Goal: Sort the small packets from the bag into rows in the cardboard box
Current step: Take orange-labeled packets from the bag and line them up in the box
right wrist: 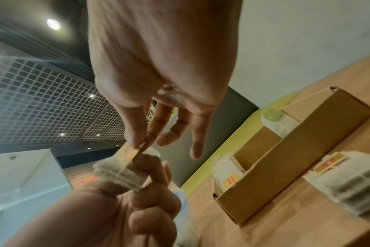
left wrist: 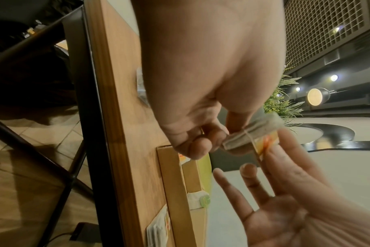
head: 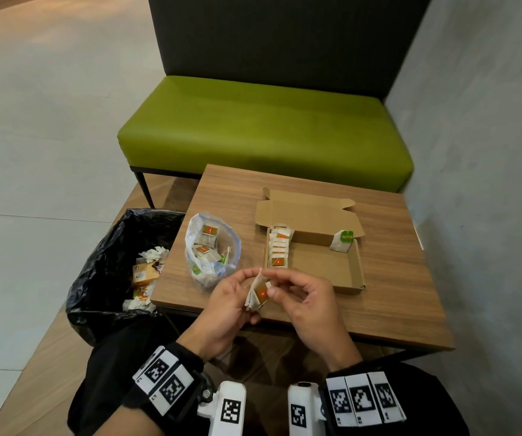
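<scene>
Looking maybe halfway: one row fills the box's (head: pixel 352 272) left side, plenty left in the bag (head: pixel 210 247). Left hand (head: pixel 225 305) grips a packet stack (head: pixel 258 294); right hand (head: pixel 303 298) pinches its top tag.

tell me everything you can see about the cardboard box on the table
The cardboard box is plain brown and shallow, lying open on the wooden table, its lid flap folded back toward the bench. A row of white packets with orange tags stands along its left wall; one green-tagged packet leans in the far right corner. The rest of its floor is bare. Neither hand touches it.
</scene>
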Demonstrator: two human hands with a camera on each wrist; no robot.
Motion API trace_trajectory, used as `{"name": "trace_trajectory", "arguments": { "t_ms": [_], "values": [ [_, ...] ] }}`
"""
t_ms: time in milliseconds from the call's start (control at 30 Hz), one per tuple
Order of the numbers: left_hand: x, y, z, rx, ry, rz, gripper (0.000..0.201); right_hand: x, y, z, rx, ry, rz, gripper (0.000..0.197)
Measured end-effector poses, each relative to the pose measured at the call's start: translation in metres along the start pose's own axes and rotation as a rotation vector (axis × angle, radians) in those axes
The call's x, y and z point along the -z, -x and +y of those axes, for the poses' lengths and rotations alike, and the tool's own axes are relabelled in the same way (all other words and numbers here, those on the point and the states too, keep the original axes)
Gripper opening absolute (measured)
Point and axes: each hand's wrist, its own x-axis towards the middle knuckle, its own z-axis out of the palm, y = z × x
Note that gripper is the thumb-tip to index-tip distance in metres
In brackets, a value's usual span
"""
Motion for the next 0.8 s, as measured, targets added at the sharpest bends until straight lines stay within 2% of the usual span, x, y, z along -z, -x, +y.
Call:
{"name": "trace_trajectory", "arguments": {
  "t_ms": [100,267,400,567,700,800],
  "values": [
    [0.001,0.001,0.000,0.023,-0.041,-0.071,0.031,-0.001,-0.002,0.002,-0.013,0.034,0.023,0.038],
    [0.006,0.002,0.001,0.081,-0.016,-0.141,0.027,-0.004,-0.002,0.004,0.001,0.063,0.000,0.026],
    [0.008,0.000,0.000,0.098,-0.082,-0.128,0.038,-0.002,0.001,0.001,-0.073,0.023,0.027,0.025],
    [0.017,-0.004,0.002,0.013,-0.104,-0.015,0.033,0.010,0.000,0.009,-0.109,0.054,0.115,0.031],
    [0.014,-0.003,0.009,-0.121,-0.462,-0.016,0.029,0.014,0.001,0.010,-0.144,0.087,0.110,0.032],
    [0.009,-0.003,0.009,-0.183,-0.555,-0.054,0.015,0.012,0.001,0.010,-0.165,0.054,0.124,0.032]
  ]
}}
